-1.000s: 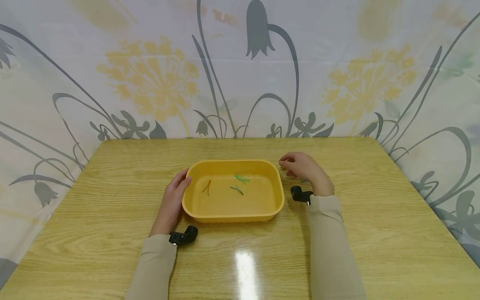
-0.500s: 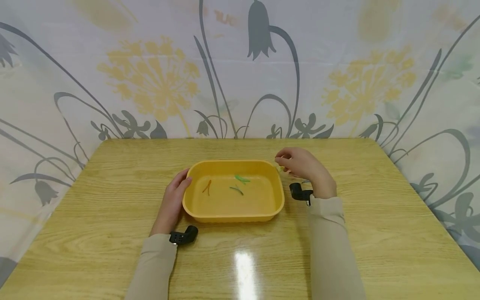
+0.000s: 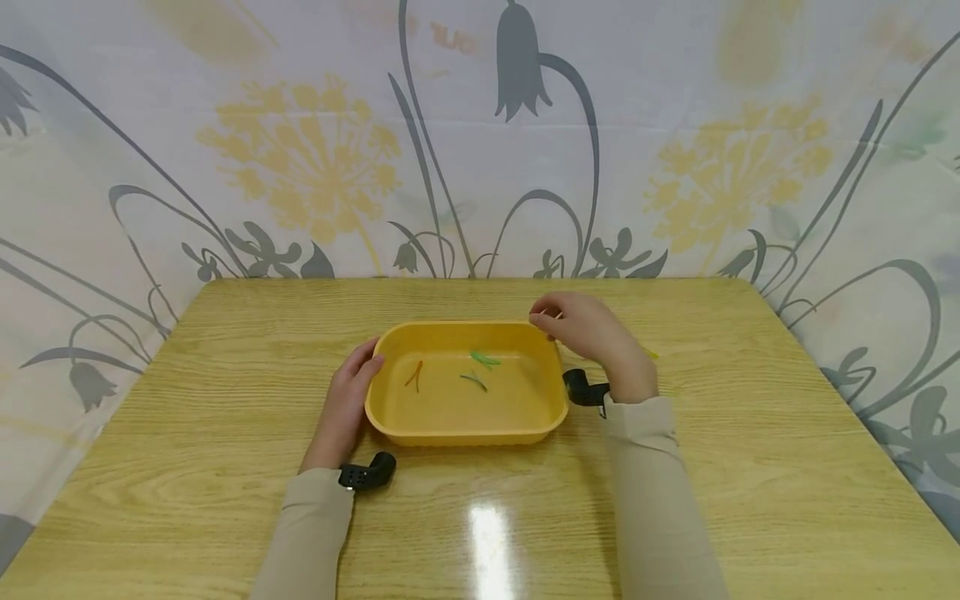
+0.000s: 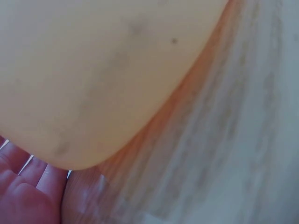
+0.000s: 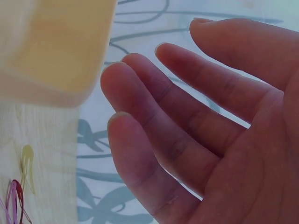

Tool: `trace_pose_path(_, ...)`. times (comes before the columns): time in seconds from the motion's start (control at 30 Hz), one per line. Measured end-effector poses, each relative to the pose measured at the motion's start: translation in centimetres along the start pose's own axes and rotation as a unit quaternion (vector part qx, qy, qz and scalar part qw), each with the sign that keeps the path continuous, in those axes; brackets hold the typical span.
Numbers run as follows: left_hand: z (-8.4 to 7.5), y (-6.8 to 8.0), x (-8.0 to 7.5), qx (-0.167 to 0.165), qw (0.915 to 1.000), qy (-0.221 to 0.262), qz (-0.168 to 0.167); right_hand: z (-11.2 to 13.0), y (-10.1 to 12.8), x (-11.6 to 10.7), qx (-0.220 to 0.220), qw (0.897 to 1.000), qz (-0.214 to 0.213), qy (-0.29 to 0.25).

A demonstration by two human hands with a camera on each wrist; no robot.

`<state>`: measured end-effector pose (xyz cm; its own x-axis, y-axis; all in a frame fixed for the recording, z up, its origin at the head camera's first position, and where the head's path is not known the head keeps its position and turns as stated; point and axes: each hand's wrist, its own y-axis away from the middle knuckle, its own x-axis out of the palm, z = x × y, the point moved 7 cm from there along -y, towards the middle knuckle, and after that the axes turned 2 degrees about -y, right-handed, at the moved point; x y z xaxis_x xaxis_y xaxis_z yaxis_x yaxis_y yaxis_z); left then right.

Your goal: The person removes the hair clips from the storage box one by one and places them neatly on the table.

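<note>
A yellow plastic tray (image 3: pixel 465 433) sits mid-table. In it lie an orange strip (image 3: pixel 415 374) and two thin green pieces (image 3: pixel 483 358). My left hand (image 3: pixel 348 400) holds the tray's left end, thumb on the rim. Its fingers (image 4: pixel 28 186) lie under the curved tray wall (image 4: pixel 93 70). My right hand (image 3: pixel 581 325) hovers over the tray's far right corner. In the right wrist view its fingers (image 5: pixel 187 121) are spread and relaxed with nothing between them; the thumb is hidden. The tray corner (image 5: pixel 56 46) shows blurred beside them.
A small yellow loop (image 5: pixel 27 165) and thin purple and red bands (image 5: pixel 14 200) lie on the wooden table (image 3: pixel 225 350) right of the tray. A yellow bit (image 3: pixel 651 354) shows there too. A flower-print cloth (image 3: pixel 480 133) hangs behind the table.
My right hand has lifted off the table and moved left, from beside the tray to above its far right corner. The left hand and the tray have stayed put.
</note>
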<state>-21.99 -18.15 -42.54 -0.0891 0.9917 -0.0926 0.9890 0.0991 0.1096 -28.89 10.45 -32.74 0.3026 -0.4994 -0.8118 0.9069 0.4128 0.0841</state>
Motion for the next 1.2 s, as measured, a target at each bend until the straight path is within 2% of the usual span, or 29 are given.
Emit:
trace_pose_path(0.17,0.0,0.0,0.0,-0.003,1.0,-0.001,0.0,0.6,0.0,0.2,-0.005,1.0,-0.001,0.003)
trace_pose_path(0.43,0.0,0.0,-0.1,-0.002,1.0,0.0,-0.004,1.0,-0.1,-0.1,-0.016,0.999,-0.036,0.008)
trace_pose_path(0.57,0.0,0.1,-0.1,-0.003,1.0,0.0,-0.001,1.8,-0.4,0.2,-0.036,0.998,-0.047,0.017)
trace_pose_path(0.7,0.0,0.0,-0.2,-0.002,1.0,-0.003,-0.004,2.2,-0.5,0.6,-0.046,0.998,-0.041,0.015)
trace_pose_path(1.2,0.1,-0.1,-0.1,-0.001,1.0,-0.002,-0.001,1.8,-1.1,1.8,-0.038,0.999,-0.009,0.005)
